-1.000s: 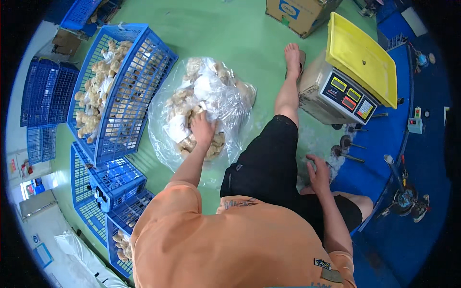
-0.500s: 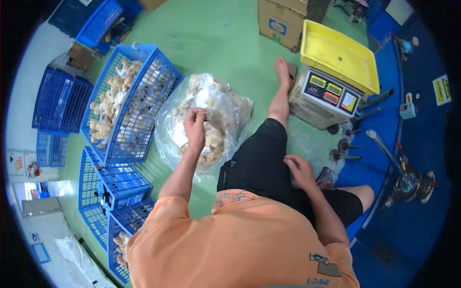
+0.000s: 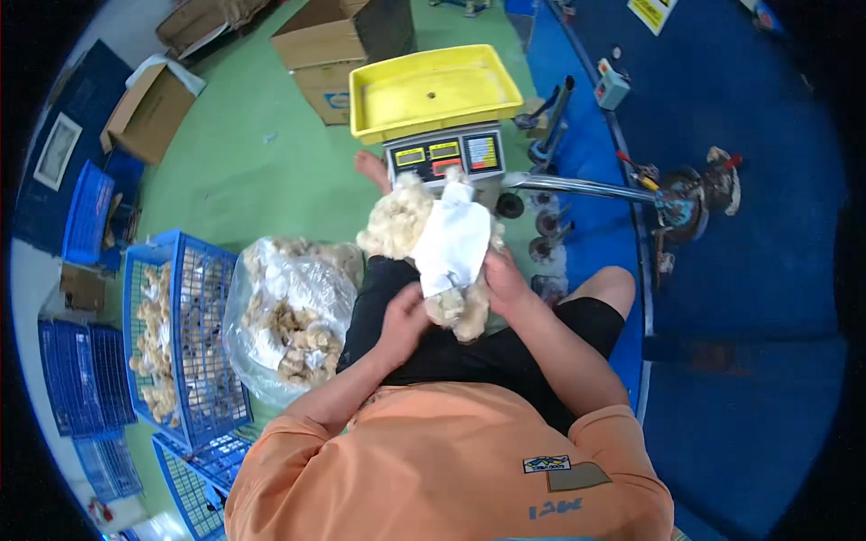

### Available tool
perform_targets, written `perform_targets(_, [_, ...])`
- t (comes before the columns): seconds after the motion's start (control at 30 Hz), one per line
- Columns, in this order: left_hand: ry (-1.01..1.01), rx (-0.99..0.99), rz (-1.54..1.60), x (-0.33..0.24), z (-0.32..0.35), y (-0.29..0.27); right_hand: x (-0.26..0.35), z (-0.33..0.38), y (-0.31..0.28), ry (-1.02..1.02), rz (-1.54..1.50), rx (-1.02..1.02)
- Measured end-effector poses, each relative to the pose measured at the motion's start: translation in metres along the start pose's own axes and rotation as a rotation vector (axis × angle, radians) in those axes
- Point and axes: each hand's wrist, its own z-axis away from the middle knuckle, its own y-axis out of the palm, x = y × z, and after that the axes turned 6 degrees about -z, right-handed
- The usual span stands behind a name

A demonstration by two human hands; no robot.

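A cream plush teddy bear [image 3: 397, 221] in a white shirt is held tilted above my lap, its head toward the upper left. My right hand [image 3: 507, 284] grips its right side, with part of the fingers hidden behind the plush. At the bear's lower left, my left hand [image 3: 404, 323] is curled closed against a leg; its fingertips are slightly blurred. Left of my thigh stands a clear plastic bag [image 3: 244, 338] of similar plush bears, several with white cloth on them.
A scale [image 3: 446, 155] carrying a yellow tray [image 3: 379, 126] stands ahead. Blue crates [image 3: 203, 352], one full of plush bears, are at left. Cardboard boxes [image 3: 329, 86] stand farther off. A metal lever machine [image 3: 681, 203] is at right, near a blue panel edge.
My left hand has left the plastic bag and moved right to my lap. The teddy bear is now in front of me, and my right hand has risen from my thigh to grip it.
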Motion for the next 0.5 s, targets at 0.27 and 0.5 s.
perform_targets(0.27, [-0.136,-0.143,0.455,-0.052,-0.091,0.038,0.019,0.035,-0.049,-0.331,0.474,-0.260])
perform_targets(0.5, [-0.109,-0.130,-0.116,-0.043,-0.119,0.030,0.054,0.039,-0.045,-0.725,1.246,-0.309])
